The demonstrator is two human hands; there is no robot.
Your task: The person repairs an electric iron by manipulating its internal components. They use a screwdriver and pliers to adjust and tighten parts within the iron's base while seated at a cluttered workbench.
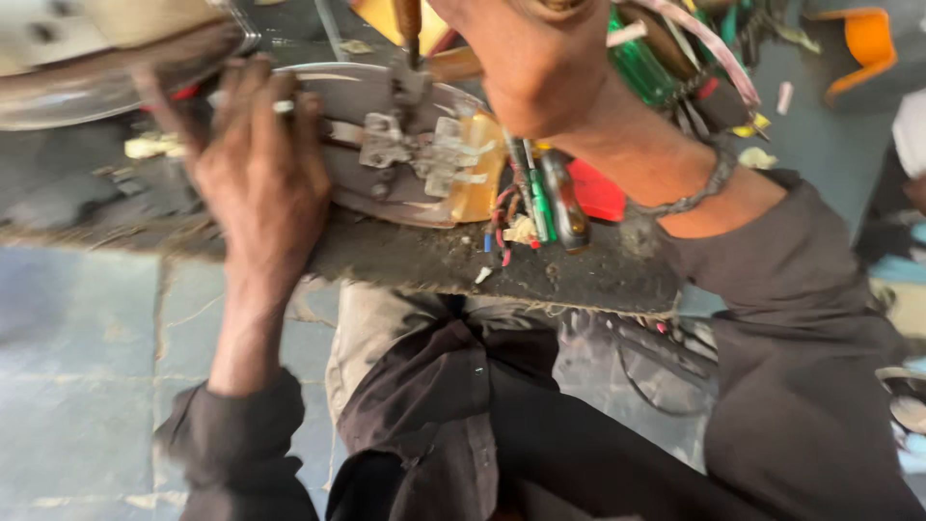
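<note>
My left hand (256,169), with a ring on one finger, grips the left edge of a grey metal plate (362,188) that carries metal brackets and an amber plastic part (477,169). It lies on a dark, dirty worktop (424,256). My right hand (535,63), with a dark bracelet at the wrist, is closed over the top of the plate, next to a wooden-handled tool (408,24) that stands on the brackets. Whether the fingers hold that tool is hidden.
Screwdrivers (550,198) with green and dark handles, loose coloured wires (502,222) and a red piece (593,188) lie right of the plate. A round metal dish (106,82) sits at the top left. An orange plastic object (863,43) lies on the floor, top right.
</note>
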